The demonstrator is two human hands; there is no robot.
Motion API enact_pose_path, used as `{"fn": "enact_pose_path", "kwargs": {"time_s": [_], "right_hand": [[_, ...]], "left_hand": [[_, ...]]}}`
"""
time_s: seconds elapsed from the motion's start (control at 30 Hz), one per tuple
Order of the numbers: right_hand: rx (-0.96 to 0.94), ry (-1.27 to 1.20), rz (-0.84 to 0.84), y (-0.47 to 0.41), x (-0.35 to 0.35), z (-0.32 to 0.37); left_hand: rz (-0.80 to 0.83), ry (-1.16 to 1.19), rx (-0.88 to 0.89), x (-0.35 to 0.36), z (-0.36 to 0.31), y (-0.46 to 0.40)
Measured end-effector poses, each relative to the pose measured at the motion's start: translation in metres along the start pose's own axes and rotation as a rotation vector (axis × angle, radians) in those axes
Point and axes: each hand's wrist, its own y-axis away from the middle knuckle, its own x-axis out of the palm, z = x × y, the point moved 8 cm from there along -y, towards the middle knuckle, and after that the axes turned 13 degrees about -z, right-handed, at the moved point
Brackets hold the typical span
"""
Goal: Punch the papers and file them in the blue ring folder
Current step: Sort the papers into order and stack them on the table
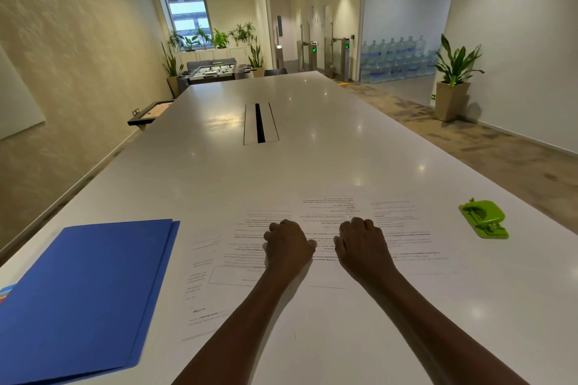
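Observation:
Several printed white papers (237,259) lie spread flat on the white table (219,166) in front of me. My left hand (289,245) and my right hand (362,244) rest side by side on top of them, palms down, fingers curled under, nothing gripped. A closed blue folder (81,294) lies flat at the near left, apart from the papers. A green hole punch (484,219) sits at the right, well clear of my right hand.
A cable slot (260,123) runs along the table's middle. A potted plant (453,84) stands on the floor at the right, by the wall. A foosball table (215,70) stands beyond the far end.

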Motion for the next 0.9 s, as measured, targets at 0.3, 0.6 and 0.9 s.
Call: {"fn": "enact_pose_path", "kwargs": {"time_s": [0.3,0.6,0.9], "right_hand": [[0.003,0.02,0.036,0.003,0.002,0.002],[0.273,-0.018,0.125,0.004,-0.003,-0.014],[0.533,0.02,0.381,-0.02,-0.003,-0.034]], "left_hand": [[0.071,-0.022,-0.046,0.005,-0.012,-0.004],[0.103,-0.097,-0.043,0.011,-0.02,-0.009],[0.07,-0.136,-0.13,0.008,-0.016,0.0]]}}
